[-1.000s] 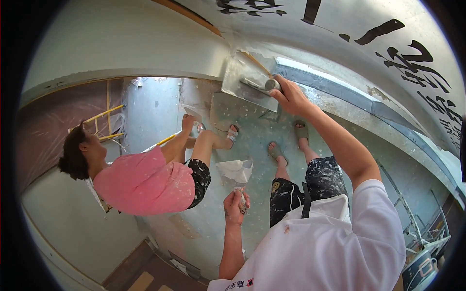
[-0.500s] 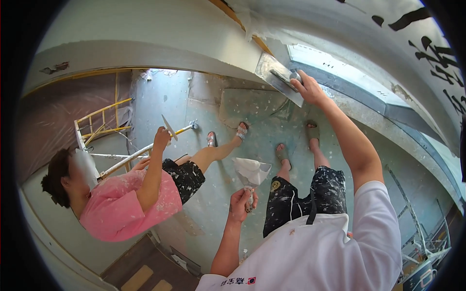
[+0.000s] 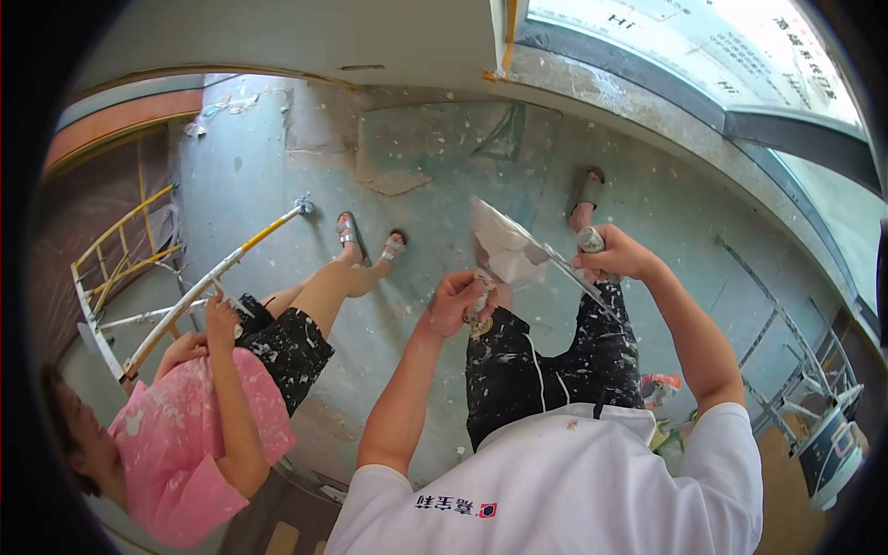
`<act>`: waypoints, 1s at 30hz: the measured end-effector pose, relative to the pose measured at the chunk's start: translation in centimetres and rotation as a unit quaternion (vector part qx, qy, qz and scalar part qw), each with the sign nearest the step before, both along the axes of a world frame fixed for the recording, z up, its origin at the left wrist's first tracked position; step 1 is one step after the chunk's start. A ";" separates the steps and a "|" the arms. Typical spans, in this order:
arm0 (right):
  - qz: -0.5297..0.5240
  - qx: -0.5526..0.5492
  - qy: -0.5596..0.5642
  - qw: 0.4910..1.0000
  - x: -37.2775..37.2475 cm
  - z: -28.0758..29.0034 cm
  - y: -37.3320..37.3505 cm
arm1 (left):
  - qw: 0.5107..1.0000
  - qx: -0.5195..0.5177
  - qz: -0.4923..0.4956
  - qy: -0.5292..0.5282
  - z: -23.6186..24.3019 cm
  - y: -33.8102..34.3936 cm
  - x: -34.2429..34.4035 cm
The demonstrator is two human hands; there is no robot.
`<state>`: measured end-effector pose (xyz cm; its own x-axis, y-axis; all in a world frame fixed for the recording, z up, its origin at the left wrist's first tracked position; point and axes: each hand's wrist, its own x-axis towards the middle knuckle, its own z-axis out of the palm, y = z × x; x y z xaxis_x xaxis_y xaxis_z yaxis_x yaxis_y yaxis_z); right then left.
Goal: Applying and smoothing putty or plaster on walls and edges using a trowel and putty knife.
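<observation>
At 9 o'clock we see a yellow-and-white metal frame (image 3: 259,239); at 8 o'clock, a co-worker (image 3: 199,444) in a spattered pink shirt, whose silver sandals (image 3: 348,233) stand on the floor (image 3: 407,305) at 10 o'clock. Near the dial's centre, the left hand (image 3: 460,303) is clamped round the handle of a scraper (image 3: 532,270), its blade pointing toward 1 o'clock and carrying white paste (image 3: 505,240). Just beside that blade, on its 3 o'clock side, we find a trowel (image 3: 566,266) seen almost edge-on; we cannot tell whether the two touch. The right hand (image 3: 622,252), at 3 o'clock, is clamped on the trowel's rounded handle. A bright window (image 3: 703,55) lies toward 2 o'clock, a dark container (image 3: 821,458) at 4.
</observation>
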<state>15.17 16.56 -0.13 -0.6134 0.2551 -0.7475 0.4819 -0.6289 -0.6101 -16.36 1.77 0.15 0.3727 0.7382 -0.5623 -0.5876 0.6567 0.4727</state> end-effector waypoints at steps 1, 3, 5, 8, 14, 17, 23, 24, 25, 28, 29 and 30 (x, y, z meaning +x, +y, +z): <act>-0.002 -0.006 -0.010 1.000 0.2 -1.4 -1.0 | 1.000 -0.006 -0.002 -0.010 -1.4 -0.6 -1.0; -0.057 0.019 -0.028 0.998 0.5 -4.5 -2.6 | 0.999 -0.033 0.033 0.020 -4.0 -1.4 -2.8; -0.111 -0.021 -0.023 0.993 0.6 -7.2 -3.4 | 0.997 -0.050 0.040 0.039 -8.1 -1.8 -3.9; -0.227 -0.252 0.086 0.937 1.0 -14.0 -4.0 | 0.994 -0.071 0.048 0.070 -15.3 -1.3 -5.1; -0.088 0.066 -0.160 0.981 -0.4 -30.3 0.5 | 0.989 -0.045 0.101 0.096 -28.6 0.8 -5.6; -0.034 0.201 -0.199 0.959 -1.5 -35.3 3.5 | 0.983 -0.043 0.093 0.150 -34.1 1.9 -6.0; 0.047 0.350 -0.120 0.928 -4.0 -39.3 7.2 | 0.971 -0.061 0.122 0.197 -43.7 6.2 -5.0; 0.064 0.368 -0.111 0.921 -4.1 -39.9 7.9 | 0.970 -0.036 0.131 0.202 -45.0 7.5 -4.9; 0.061 0.387 -0.106 0.914 -4.4 -40.3 8.0 | 0.969 -0.030 0.141 0.201 -46.0 7.8 -5.0; 0.126 0.417 -0.094 0.895 -5.4 -39.7 9.0 | 0.962 0.025 0.164 0.216 -47.9 9.5 -6.3; 0.120 0.434 -0.085 0.889 -5.4 -40.3 9.0 | 0.956 0.053 0.173 0.230 -48.0 10.1 -6.9; 0.112 0.469 -0.072 0.873 -5.1 -41.0 9.3 | 0.953 0.073 0.176 0.236 -48.2 11.2 -6.9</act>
